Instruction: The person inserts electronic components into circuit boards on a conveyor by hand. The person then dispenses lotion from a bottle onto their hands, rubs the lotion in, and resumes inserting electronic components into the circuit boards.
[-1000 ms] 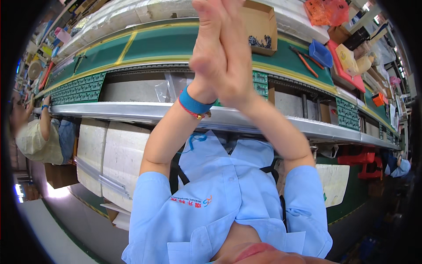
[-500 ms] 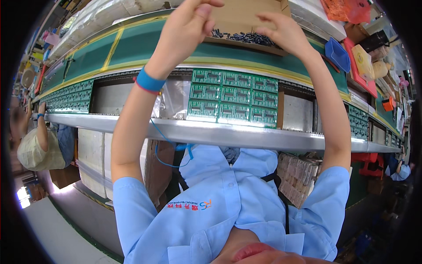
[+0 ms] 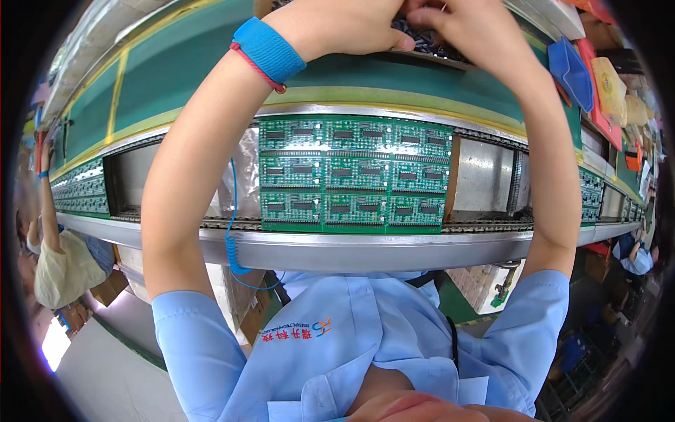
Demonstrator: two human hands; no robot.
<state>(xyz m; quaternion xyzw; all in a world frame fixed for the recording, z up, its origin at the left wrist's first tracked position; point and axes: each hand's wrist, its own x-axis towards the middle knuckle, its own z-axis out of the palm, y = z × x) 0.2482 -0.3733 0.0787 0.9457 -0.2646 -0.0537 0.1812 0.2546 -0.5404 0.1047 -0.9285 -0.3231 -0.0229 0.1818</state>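
Small components — dark, jumbled in heap; hands beside, fingertips hidden — cannot tell if pinching.

I get bright light, white glare at lower left, shine on the metal rail, and fisheye bending toward black corners.

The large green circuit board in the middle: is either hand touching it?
No, the left hand and right hand are both beyond the green circuit board, at the box.
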